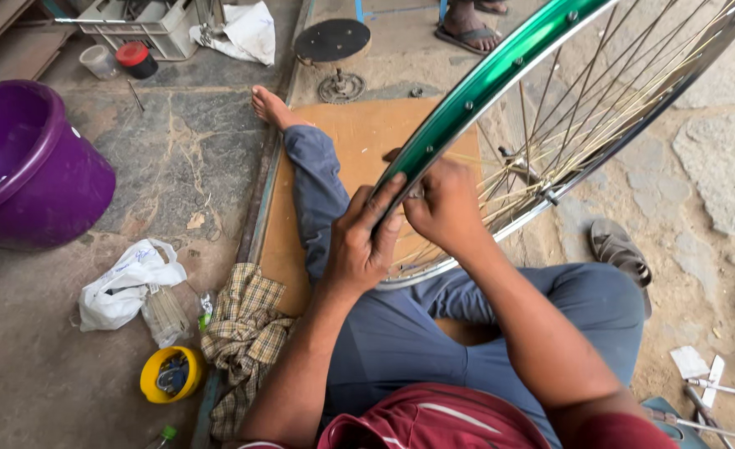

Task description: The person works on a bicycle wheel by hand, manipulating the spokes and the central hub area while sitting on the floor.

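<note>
Green-painted, the bicycle wheel rim point(500, 71) stands tilted over the person's lap, above the cardboard sheet point(359, 141). The left hand point(366, 241) grips its near edge; the right hand point(444, 204) pinches at a spoke point(534, 179) inside. Spoke fitting seems underway; steady rim support matters next.

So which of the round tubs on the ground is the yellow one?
The small yellow bowl beside the checked cloth, below the white bag. The purple tub is much bigger, and the clear cup sits farther away.
</note>
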